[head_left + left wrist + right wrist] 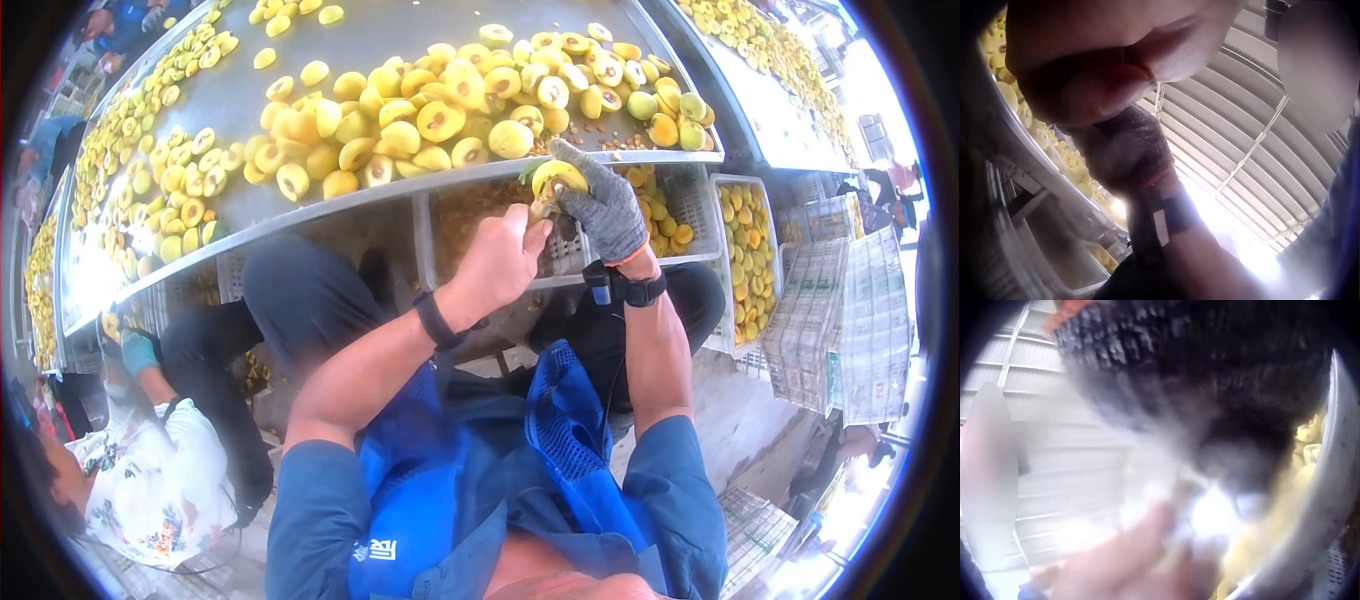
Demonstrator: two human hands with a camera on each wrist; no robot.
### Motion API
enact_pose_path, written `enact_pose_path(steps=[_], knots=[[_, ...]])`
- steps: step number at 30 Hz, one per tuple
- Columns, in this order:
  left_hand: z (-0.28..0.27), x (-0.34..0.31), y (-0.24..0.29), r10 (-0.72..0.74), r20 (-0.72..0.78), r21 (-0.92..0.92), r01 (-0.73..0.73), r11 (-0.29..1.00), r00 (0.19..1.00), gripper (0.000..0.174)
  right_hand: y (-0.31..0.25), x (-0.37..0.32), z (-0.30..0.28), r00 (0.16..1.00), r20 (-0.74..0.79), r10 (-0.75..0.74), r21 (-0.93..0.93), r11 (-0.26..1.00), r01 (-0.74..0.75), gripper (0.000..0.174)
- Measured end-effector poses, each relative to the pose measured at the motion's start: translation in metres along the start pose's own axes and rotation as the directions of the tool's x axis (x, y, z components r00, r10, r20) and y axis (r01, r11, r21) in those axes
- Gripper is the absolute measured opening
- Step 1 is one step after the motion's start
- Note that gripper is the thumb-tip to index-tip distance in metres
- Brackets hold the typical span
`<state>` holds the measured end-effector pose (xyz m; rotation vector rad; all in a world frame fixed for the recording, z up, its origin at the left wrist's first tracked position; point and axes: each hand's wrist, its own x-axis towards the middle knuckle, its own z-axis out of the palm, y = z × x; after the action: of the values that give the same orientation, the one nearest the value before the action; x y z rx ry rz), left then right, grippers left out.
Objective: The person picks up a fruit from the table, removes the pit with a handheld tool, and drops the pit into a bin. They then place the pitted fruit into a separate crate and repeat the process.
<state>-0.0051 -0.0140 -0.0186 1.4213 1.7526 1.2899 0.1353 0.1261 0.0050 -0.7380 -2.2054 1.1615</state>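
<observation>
Gripping a yellow fruit [558, 178]: gloved right hand [605, 208], fingers curled. Bare left hand [500, 258] clasps a tan handle [541, 208] against it (far end hidden from here). Fruit's by the near edge of the metal table [232, 98].

At the head view's upper left, a smooth, glossy metal tabletop [225, 105] is seen; right of centre, a rough knitted glove [608, 212] is worn; below, blue mesh cloth [562, 412] is shown; at right, matt plastic crates [868, 330] are seen.

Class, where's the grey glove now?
In the head view, right of centre, the grey glove is on the right hand holding a cut fruit, near the metal table.
</observation>
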Motion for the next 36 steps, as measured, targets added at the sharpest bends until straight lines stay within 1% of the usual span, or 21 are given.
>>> enact_pose_path(steps=[3,4,7,9,10,12,13,14,15,18,20,21,23,24,26,27,29,31,32,35,36], knots=[[0.003,-0.001,0.001,-0.051,0.025,-0.037,0.052,0.998,0.998,0.029,-0.003,-0.002,-0.003,1.000,0.024,0.012,-0.040,0.999,-0.011,0.053],[0.003,0.000,0.003,-0.094,0.048,-0.096,0.099,0.991,0.994,0.029,-0.005,-0.001,-0.001,1.000,0.022,0.012,-0.041,0.999,-0.011,0.052],[0.000,0.000,0.005,-0.192,0.116,-0.235,0.215,0.948,0.974,0.029,-0.001,-0.005,0.015,0.984,-0.135,-0.117,-0.062,0.992,0.110,0.049],[-0.003,0.001,0.003,-0.216,0.150,-0.284,0.251,0.925,0.965,0.029,-0.003,-0.004,0.013,0.989,-0.113,-0.099,-0.037,0.995,0.095,0.048],[-0.007,0.000,0.005,-0.185,0.149,-0.203,0.213,0.956,0.971,0.030,-0.003,-0.005,0.012,0.991,-0.103,-0.087,-0.025,0.996,0.085,0.047],[-0.015,0.000,0.011,-0.119,0.161,-0.039,0.127,0.991,0.980,0.031,0.004,0.000,-0.002,0.995,0.029,-0.091,0.028,0.996,0.090,0.047],[-0.013,-0.001,0.010,-0.095,0.160,-0.049,0.104,0.993,0.983,0.032,0.007,0.001,-0.006,0.991,0.093,-0.092,0.055,0.995,0.087,0.048],[-0.011,-0.002,0.007,-0.068,0.156,-0.058,0.078,0.995,0.985,0.032,0.008,0.000,-0.007,0.987,0.093,-0.130,-0.034,0.990,0.134,0.048],[-0.011,-0.002,0.006,-0.042,0.151,-0.066,0.052,0.996,0.988,0.033,0.007,-0.001,-0.008,0.990,0.102,-0.092,-0.034,0.995,0.096,0.049],[-0.010,-0.002,0.008,-0.136,0.190,-0.187,0.172,0.967,0.972,0.033,0.002,-0.004,-0.006,0.994,0.107,-0.018,-0.025,0.999,0.021,0.052],[-0.025,0.000,0.029,-0.316,0.346,-0.302,0.424,0.854,0.883,0.033,-0.004,-0.006,-0.003,0.997,0.072,-0.012,-0.007,1.000,0.012,0.051],[-0.031,0.001,0.035,-0.385,0.430,-0.338,0.541,0.770,0.817,0.034,-0.005,-0.005,-0.006,0.993,0.114,-0.016,0.010,1.000,0.015,0.052],[-0.035,0.002,0.034,-0.361,0.455,-0.290,0.519,0.804,0.814,0.033,-0.004,-0.003,-0.015,0.981,0.194,-0.019,0.045,0.999,0.010,0.052],[-0.035,0.004,0.033,-0.347,0.469,-0.265,0.504,0.822,0.812,0.033,-0.004,-0.002,-0.019,0.976,0.207,-0.069,0.005,0.998,0.069,0.053],[-0.021,0.003,0.005,-0.113,0.332,-0.142,0.168,0.976,0.937,0.032,-0.003,-0.002,-0.023,0.957,0.239,-0.164,-0.072,0.980,0.185,0.053],[-0.018,0.003,0.000,0.027,0.272,-0.061,-0.011,0.998,0.962,0.031,-0.001,-0.004,-0.021,0.961,0.212,-0.180,-0.064,0.978,0.197,0.051],[-0.013,0.000,-0.003,-0.064,0.288,-0.146,0.109,0.983,0.956,0.030,0.001,-0.001,-0.017,0.961,0.165,-0.223,-0.054,0.971,0.234,0.047],[-0.015,0.000,0.002,-0.160,0.342,-0.212,0.242,0.947,0.926,0.030,-0.001,-0.004,-0.016,0.970,0.142,-0.199,-0.051,0.977,0.208,0.046],[-0.019,0.001,0.007,-0.208,0.387,-0.232,0.314,0.921,0.898,0.030,-0.001,-0.005,-0.015,0.974,0.130,-0.186,-0.049,0.980,0.193,0.045],[-0.035,0.006,0.033,-0.340,0.513,-0.254,0.517,0.817,0.788,0.030,-0.002,-0.004,-0.023,0.940,0.199,-0.276,-0.080,0.952,0.296,0.044],[-0.039,0.006,0.037,-0.379,0.550,-0.252,0.580,0.775,0.744,0.030,-0.005,-0.005,-0.023,0.947,0.177,-0.267,-0.071,0.957,0.283,0.044]])
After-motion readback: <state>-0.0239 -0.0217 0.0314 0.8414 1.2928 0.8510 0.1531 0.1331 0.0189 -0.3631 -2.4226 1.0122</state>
